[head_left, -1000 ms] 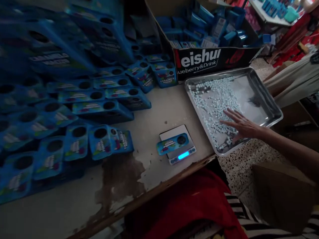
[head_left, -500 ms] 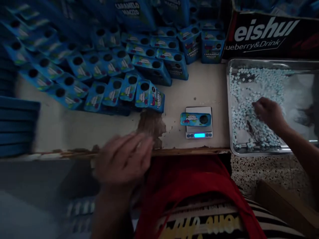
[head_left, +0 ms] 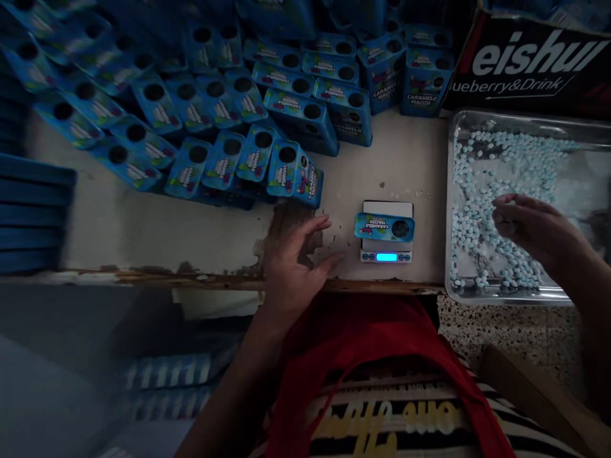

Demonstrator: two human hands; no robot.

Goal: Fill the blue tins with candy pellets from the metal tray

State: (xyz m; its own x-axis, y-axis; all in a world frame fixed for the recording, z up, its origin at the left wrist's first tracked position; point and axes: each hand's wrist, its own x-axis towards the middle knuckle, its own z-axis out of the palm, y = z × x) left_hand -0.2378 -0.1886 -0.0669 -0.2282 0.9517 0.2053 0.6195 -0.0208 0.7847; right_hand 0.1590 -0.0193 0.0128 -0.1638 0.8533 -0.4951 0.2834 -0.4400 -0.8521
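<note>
My left hand [head_left: 296,264] is over the table's front edge, thumb and fingers apart, with nothing in it. Right of its fingertips, a small digital scale [head_left: 387,208] with a lit display carries one blue candy box [head_left: 379,227] with a dark round hole in its top. Over a metal tray [head_left: 450,216] at the right, my right hand [head_left: 532,224] has its fingertips pressed together. Whether candies are between them is hidden. Small pale blue candies [head_left: 520,152] lie scattered in the tray below that hand.
Rows of blue candy boxes [head_left: 224,159] stand across the back and left of the table [head_left: 200,238]. Blue stacked pieces [head_left: 35,216] are at the far left. A black printed carton [head_left: 534,63] stands behind the tray. A brown carton [head_left: 529,388] lies on the floor.
My left hand has risen from below the edge toward the scale and spread its fingers. My right hand stays over the candies, its fingertips now turned more upward. The view has shifted slightly.
</note>
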